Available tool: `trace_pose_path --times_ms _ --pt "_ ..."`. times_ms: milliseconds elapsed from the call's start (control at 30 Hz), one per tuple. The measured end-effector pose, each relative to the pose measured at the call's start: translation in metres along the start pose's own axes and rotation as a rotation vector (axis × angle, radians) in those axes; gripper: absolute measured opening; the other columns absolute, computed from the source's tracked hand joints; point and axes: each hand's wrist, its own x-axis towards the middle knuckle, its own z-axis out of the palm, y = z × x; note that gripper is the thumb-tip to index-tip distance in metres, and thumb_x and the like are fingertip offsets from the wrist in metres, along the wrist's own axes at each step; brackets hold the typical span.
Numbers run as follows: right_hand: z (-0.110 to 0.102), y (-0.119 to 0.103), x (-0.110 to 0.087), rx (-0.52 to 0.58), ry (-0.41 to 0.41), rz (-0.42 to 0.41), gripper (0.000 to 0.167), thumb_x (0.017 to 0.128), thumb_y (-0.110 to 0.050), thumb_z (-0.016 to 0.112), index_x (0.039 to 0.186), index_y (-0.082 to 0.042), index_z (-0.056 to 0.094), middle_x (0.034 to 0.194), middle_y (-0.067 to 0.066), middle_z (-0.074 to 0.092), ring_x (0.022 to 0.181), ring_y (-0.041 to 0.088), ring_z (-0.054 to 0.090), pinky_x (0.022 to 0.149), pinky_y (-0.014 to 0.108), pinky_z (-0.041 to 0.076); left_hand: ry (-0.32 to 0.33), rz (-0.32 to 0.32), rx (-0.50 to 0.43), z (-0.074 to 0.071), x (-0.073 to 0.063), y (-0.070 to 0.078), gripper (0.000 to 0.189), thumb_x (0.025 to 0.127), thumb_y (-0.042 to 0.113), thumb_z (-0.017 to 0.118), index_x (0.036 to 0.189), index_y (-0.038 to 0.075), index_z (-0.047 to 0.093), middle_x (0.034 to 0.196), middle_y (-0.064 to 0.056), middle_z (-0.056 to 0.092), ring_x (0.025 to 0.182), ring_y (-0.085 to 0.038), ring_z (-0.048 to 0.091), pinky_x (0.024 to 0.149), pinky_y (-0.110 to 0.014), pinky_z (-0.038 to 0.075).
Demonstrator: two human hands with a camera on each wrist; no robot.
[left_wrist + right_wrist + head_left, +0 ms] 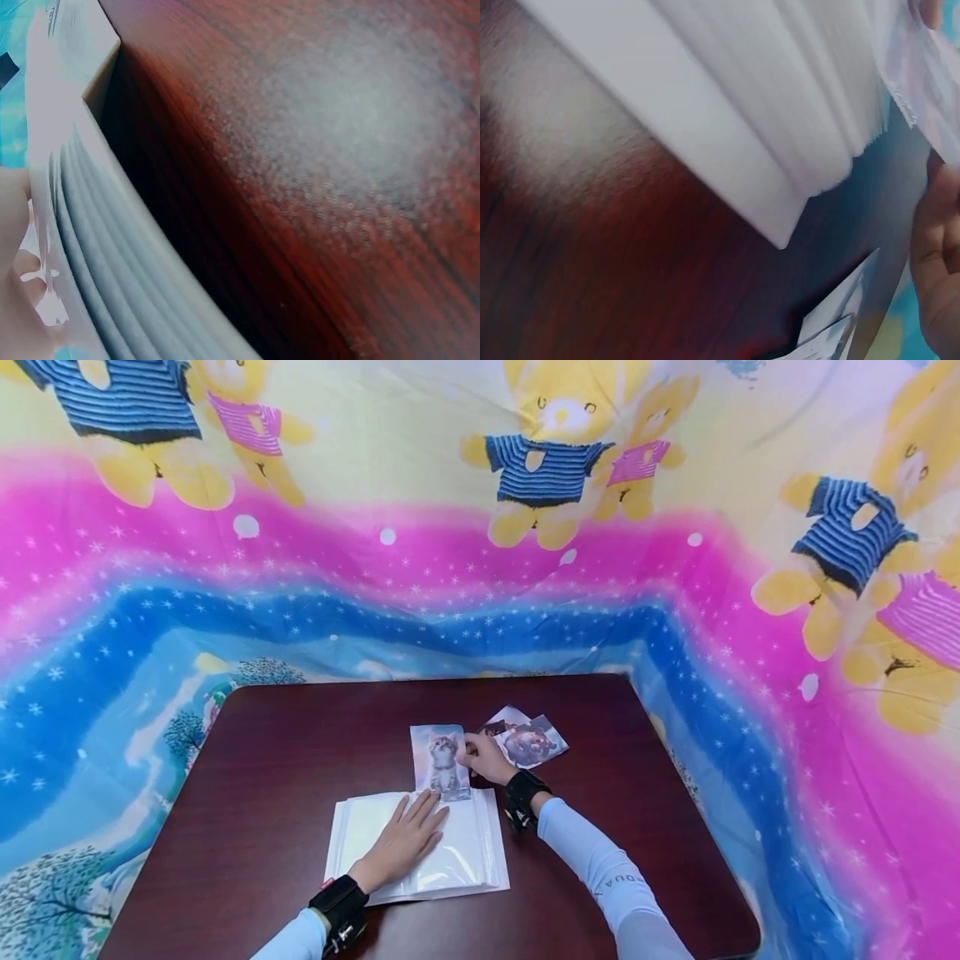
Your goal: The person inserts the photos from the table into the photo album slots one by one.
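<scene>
An open photo album point(465, 856) with clear plastic pockets lies on the dark wooden table. My left hand point(405, 842) rests on its page with the fingers spread, fingertips near the top edge. Just beyond them stands out a kitten photo point(427, 747), its lower end overlapping the top of the page at a clear pocket. My right hand point(489, 758) pinches the photo by its right edge. In the right wrist view, the photo point(930, 82) shows beside the thick stack of album pages point(780, 90). Fingers of my left hand point(19, 292) appear at the left wrist view's edge.
More photos point(534, 742) lie loosely overlapped on the table just beyond my right hand. The brown table point(300, 735) has rounded corners. A bear-print cloth point(420, 560) hangs behind and along both sides of it.
</scene>
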Motion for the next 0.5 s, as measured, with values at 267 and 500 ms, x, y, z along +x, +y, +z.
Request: trace_pose_path --times_ms 267,500 --pt "-0.019 -0.035 0.008 0.311 -0.144 0.074 0.094 0.086 0.021 0.057 0.158 -0.006 0.004 0.105 0.043 0.050 0.064 0.066 0.039 0.059 0.074 0.039 -0.013 -0.008 -0.018 -0.002 -0.004 0.006 0.046 0.101 0.028 0.056 0.140 0.003 0.054 0.151 -0.024 0.039 0.140 -0.037 0.035 0.110 -0.061 0.028" --pt "-0.023 -0.042 0.015 0.269 -0.219 0.117 0.081 0.092 0.015 0.050 0.158 -0.006 0.009 0.082 0.024 0.046 0.072 0.057 0.047 0.065 0.073 0.045 -0.008 0.072 -0.018 -0.002 -0.017 0.019 0.049 0.102 0.036 0.054 0.141 0.007 0.054 0.152 -0.021 0.039 0.140 -0.037 0.035 0.105 -0.066 0.030"
